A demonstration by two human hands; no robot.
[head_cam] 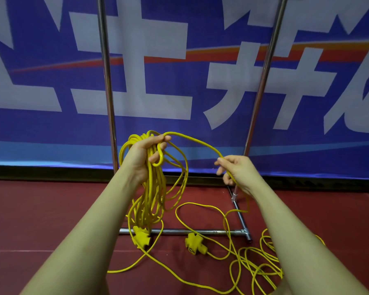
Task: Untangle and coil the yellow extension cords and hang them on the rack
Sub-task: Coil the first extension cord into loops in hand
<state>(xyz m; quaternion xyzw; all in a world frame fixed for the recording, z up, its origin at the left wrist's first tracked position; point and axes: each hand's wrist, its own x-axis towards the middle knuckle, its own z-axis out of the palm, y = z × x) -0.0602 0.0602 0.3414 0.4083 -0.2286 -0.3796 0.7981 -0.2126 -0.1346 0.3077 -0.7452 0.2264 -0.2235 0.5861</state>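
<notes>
My left hand (145,152) grips a bundle of coiled yellow extension cord (151,194) whose loops hang down to the floor. A yellow socket head (141,236) dangles at the bottom of that bundle. One strand arcs from the left hand to my right hand (235,170), which pinches it between thumb and fingers. More yellow cord (254,265) lies loose and tangled on the red floor at the lower right. A second socket head (195,244) lies by the rack's base bar. The metal rack (107,81) stands right in front of me.
The rack has two upright chrome poles (264,77) and a floor bar (200,232) with a side foot at the right. Behind it hangs a large blue banner (51,128) with white characters. The floor (41,220) is dark red.
</notes>
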